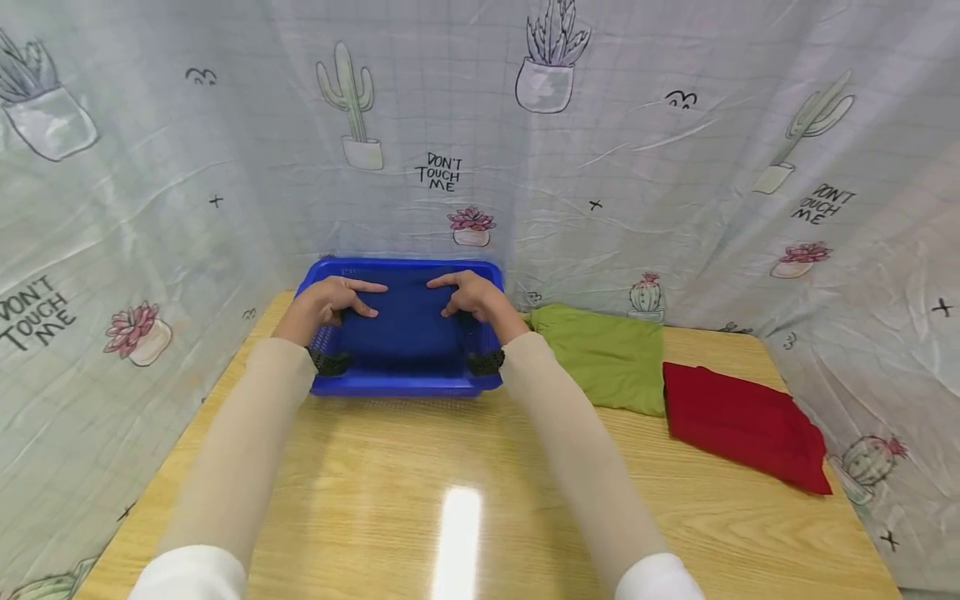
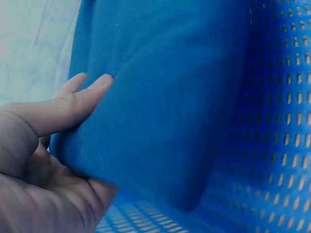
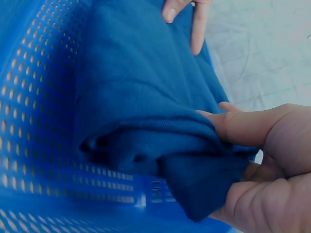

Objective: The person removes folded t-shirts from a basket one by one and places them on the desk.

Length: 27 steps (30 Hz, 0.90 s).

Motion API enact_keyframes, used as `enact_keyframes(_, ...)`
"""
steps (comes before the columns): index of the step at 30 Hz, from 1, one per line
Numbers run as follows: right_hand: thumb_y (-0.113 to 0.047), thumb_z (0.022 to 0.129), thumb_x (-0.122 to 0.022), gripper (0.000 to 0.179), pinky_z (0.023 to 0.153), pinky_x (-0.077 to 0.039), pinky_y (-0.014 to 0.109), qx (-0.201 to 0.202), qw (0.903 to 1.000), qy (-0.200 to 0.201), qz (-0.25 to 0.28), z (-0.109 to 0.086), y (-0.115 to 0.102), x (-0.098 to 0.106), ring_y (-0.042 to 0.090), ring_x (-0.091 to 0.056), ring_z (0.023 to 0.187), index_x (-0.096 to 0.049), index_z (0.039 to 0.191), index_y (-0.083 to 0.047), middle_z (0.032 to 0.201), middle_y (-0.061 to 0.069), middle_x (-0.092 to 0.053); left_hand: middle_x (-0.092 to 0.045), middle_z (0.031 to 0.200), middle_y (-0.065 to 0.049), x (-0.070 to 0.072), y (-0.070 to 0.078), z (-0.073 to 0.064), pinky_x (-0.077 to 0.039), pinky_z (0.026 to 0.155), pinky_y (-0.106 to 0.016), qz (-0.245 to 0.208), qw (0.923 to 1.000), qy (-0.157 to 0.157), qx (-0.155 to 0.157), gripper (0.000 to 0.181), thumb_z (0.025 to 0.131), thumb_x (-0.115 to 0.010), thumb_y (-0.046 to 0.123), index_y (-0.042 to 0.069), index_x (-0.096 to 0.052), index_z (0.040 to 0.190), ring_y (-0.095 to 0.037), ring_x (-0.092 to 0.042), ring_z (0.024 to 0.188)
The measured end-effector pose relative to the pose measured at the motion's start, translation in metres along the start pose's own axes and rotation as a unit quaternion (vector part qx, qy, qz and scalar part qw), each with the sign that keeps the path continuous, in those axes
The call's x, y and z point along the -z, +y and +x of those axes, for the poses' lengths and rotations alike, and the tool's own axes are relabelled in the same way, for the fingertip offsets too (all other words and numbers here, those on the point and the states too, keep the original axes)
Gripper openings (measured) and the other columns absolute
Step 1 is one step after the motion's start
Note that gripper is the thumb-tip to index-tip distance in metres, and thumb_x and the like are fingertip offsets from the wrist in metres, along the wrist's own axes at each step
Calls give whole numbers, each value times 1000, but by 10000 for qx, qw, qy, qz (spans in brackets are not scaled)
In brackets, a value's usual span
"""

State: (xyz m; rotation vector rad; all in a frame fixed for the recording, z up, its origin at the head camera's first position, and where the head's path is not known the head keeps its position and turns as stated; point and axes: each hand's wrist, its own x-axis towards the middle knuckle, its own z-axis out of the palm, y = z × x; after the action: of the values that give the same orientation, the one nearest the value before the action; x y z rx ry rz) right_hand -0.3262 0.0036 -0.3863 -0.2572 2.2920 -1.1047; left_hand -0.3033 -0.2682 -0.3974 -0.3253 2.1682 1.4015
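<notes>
A folded dark blue cloth [image 1: 401, 329] lies in the blue plastic basket [image 1: 397, 385], filling much of its inside. My left hand [image 1: 330, 298] grips its left side, index finger pointing inward over the top. In the left wrist view, the thumb of that hand [image 2: 53, 114] presses on the cloth [image 2: 160, 107] while other fingers curl beneath its edge. My right hand [image 1: 476, 296] holds the opposite side. Loose folds of the cloth [image 3: 141, 97] hang out between the thumb and fingers of my right hand [image 3: 272, 141] in the right wrist view.
A folded olive-green cloth [image 1: 603, 358] lies on the wooden table [image 1: 375, 483] to the right of the basket. Farther right is a red cloth [image 1: 742, 425], touching the green one. A printed curtain [image 1: 585, 217] hangs behind the basket and along both sides.
</notes>
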Motion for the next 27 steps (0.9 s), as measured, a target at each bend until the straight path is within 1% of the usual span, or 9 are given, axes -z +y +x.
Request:
enact_keyframes(5, 1, 93, -71, 65, 54, -35, 27, 600, 9981, 82, -91, -18, 0, 8, 13, -34, 59, -56, 148, -31, 164, 3, -27, 3, 171, -10, -6, 12, -17, -36, 114, -55, -191, 9993, 110, -304, 70, 92, -74, 2, 22, -48, 154, -41, -34, 146)
enact_keyframes(8, 4, 92, -71, 66, 69, -44, 28, 958, 9953, 155, -57, -32, 0, 14, 18, -52, 97, -56, 148, -27, 168, 4, -21, 6, 171, -8, -10, 19, -28, -35, 115, -56, -113, 9986, 177, -475, 71, 91, -75, 4, 23, -48, 154, -40, -29, 148)
enact_keyframes(10, 6, 91, -71, 66, 79, -46, 28, 1100, 9937, 195, -3, -40, -1, 17, 19, -45, 128, -57, 148, -25, 168, 5, -20, 4, 171, -7, -14, 24, -33, -38, 113, -55, -148, 9981, 229, -556, 70, 91, -75, 4, 23, -49, 153, -40, -35, 146)
enact_keyframes(12, 6, 91, -71, 66, 83, -47, 29, 1162, 9929, 248, -39, -46, -1, 20, 21, -38, 140, -57, 148, -26, 168, 5, -21, 2, 171, -7, -17, 27, -39, -43, 110, -52, -112, 9976, 295, -624, 70, 91, -76, 5, 24, -50, 153, -38, -42, 142)
enact_keyframes(13, 6, 91, -71, 66, 83, -47, 30, 1175, 9927, 256, -21, -49, -1, 21, 22, -39, 139, -57, 148, -26, 168, 5, -21, 1, 171, -6, -19, 29, -41, -47, 107, -49, -57, 9973, 328, -656, 69, 91, -76, 6, 25, -50, 152, -36, -46, 138)
enact_keyframes(16, 5, 91, -71, 66, 80, -46, 29, 1228, 9919, 299, -104, -56, -1, 24, 21, -47, 124, -57, 147, -27, 167, 5, -24, -6, 171, -7, -22, 30, -48, -55, 83, -32, 62, 9958, 449, -790, 68, 90, -77, 7, 26, -53, 150, -22, -64, 96)
enact_keyframes(19, 3, 92, -72, 65, 76, -44, 30, 1284, 9910, 302, -209, -63, 2, 26, 22, -50, 101, -57, 147, -28, 166, 5, -27, -17, 169, -8, -25, 29, -53, -38, 56, -26, 261, 9936, 554, -950, 67, 89, -79, 10, 27, -54, 149, -11, -40, 56)
enact_keyframes(22, 1, 93, -72, 65, 78, -44, 30, 1348, 9900, 300, -271, -69, 3, 27, 24, -52, 99, -56, 148, -29, 166, 6, -28, -24, 167, -9, -26, 27, -59, -27, 48, -28, 304, 9913, 589, -1135, 67, 89, -80, 10, 27, -55, 149, -11, -22, 45)
enact_keyframes(27, 1, 93, -72, 64, 83, -48, 32, 1528, 9874, 345, -206, -78, 4, 27, 24, -53, 124, -56, 148, -29, 165, 7, -30, -18, 168, -12, -30, 27, -69, -28, 48, -28, 354, 9877, 634, -1387, 68, 89, -80, 10, 25, -54, 149, -11, -22, 44)
